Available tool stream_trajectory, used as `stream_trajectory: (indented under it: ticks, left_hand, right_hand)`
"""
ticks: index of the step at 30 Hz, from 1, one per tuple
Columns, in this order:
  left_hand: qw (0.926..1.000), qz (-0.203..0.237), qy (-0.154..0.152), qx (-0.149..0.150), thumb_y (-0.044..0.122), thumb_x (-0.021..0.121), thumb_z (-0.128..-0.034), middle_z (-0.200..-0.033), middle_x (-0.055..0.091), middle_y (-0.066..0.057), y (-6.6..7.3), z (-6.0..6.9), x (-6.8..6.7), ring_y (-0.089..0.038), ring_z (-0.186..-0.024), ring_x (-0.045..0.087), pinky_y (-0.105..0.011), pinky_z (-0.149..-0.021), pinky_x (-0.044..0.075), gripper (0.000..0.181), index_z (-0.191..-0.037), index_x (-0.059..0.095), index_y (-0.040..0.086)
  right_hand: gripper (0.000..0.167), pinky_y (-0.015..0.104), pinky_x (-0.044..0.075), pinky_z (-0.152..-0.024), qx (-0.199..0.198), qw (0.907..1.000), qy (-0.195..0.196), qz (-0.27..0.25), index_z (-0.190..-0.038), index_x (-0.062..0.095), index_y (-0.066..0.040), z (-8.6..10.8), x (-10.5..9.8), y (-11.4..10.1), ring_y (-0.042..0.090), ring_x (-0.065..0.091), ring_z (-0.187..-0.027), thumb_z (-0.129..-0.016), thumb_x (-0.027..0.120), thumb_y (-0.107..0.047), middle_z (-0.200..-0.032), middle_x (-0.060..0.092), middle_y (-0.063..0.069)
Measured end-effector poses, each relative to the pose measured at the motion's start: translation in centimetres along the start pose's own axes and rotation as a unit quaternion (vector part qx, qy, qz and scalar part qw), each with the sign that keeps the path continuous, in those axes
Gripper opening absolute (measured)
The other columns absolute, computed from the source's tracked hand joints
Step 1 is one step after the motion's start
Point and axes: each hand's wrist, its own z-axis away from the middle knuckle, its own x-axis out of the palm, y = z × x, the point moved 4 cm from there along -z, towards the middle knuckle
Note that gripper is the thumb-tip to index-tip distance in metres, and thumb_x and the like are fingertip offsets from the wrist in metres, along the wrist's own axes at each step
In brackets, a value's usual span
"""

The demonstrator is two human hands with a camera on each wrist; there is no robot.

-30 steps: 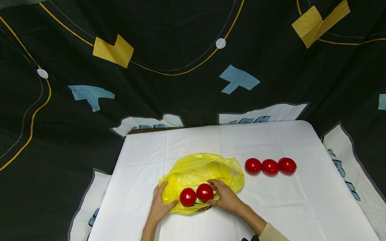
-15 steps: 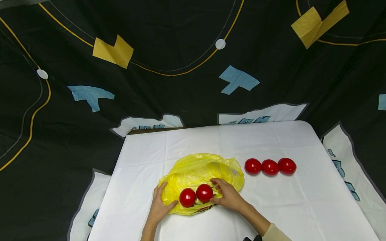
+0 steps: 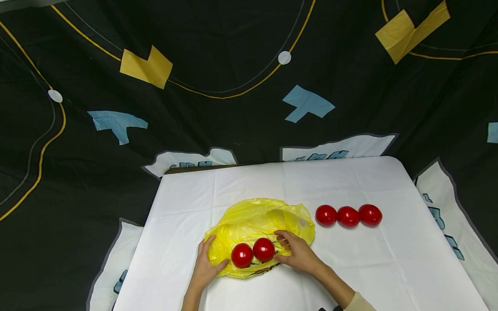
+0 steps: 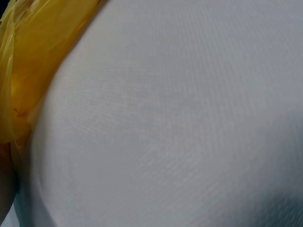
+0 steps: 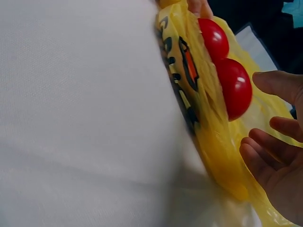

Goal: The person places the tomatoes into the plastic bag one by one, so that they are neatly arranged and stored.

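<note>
Two glossy, tomato-like red balls, a left one [image 3: 242,255] and a right one [image 3: 263,249], sit side by side on a yellow plastic bag [image 3: 249,224]. My left hand [image 3: 207,264] holds the bag's left side, thumb and fingers spread around it. To the right of the balls is my right hand [image 3: 298,255], fingers loosely bent. In the right wrist view, a gap shows between the thumb of that right hand [image 5: 279,151] and the nearer red ball [image 5: 235,89]. Dark and orange print marks the bag's front edge. The left wrist view shows only part of the bag [image 4: 42,52].
Three more red balls stand in a row to the bag's right: one at the left [image 3: 326,215], one in the middle [image 3: 348,217] and one at the right [image 3: 370,214]. A white cloth covers the table [image 3: 389,268]. A black patterned curtain [image 3: 218,125] hangs behind it.
My right hand has drawn back slightly rightward from the right red ball on the bag, and its fingers have come away. My left hand and the bag look unchanged.
</note>
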Motion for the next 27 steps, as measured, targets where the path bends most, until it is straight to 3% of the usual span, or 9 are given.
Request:
stream_trajectory:
  ticks: [8, 14, 21, 27]
  left_hand:
    - [1.0000, 0.001, -0.003, -0.008, 0.035, 0.083, -0.0685, -0.147, 0.023, -0.012, -0.3, -0.1, 0.1, -0.039, -0.136, 0.025, -0.064, -0.105, 0.022, 0.091, -0.143, 0.033, 0.022]
    - [1.0000, 0.004, -0.004, -0.006, 0.035, 0.084, -0.0684, -0.146, 0.024, -0.011, -0.3, -0.1, 0.1, -0.039, -0.136, 0.026, -0.064, -0.105, 0.023, 0.091, -0.143, 0.033, 0.022]
    - [1.0000, 0.003, -0.004, -0.006, 0.033, 0.084, -0.0684, -0.146, 0.025, -0.011, -0.2, -0.1, 0.1, -0.038, -0.135, 0.026, -0.063, -0.106, 0.023, 0.091, -0.143, 0.034, 0.022]
    - [1.0000, 0.000, -0.004, -0.005, 0.032, 0.084, -0.0683, -0.146, 0.025, -0.011, -0.2, 0.1, 0.1, -0.038, -0.135, 0.027, -0.063, -0.106, 0.024, 0.091, -0.143, 0.034, 0.022]
  right_hand:
    - [0.055, 0.034, 0.053, -0.081, 0.003, 0.9995, 0.012, -0.031, -0.127, 0.053, -0.001, 1.0, -2.2, -0.5, 0.027, 0.060, -0.094, -0.081, 0.076, -0.021, -0.110, 0.062, 0.011]
    - [0.040, 0.028, 0.054, -0.079, 0.021, 0.9986, 0.028, -0.038, -0.118, 0.059, -0.003, 2.4, -4.8, 0.3, 0.018, 0.063, -0.090, -0.086, 0.072, -0.023, -0.103, 0.065, 0.007]
    - [0.034, 0.024, 0.054, -0.076, 0.058, 0.9923, 0.109, -0.010, -0.112, 0.063, -0.006, 4.8, -9.3, 2.1, 0.009, 0.063, -0.083, -0.083, 0.075, -0.018, -0.098, 0.067, 0.003]
    - [0.036, 0.025, 0.054, -0.076, 0.071, 0.9821, 0.169, 0.044, -0.115, 0.062, -0.010, 7.1, -12.8, 4.0, 0.017, 0.063, -0.089, -0.083, 0.074, -0.021, -0.103, 0.067, 0.006]
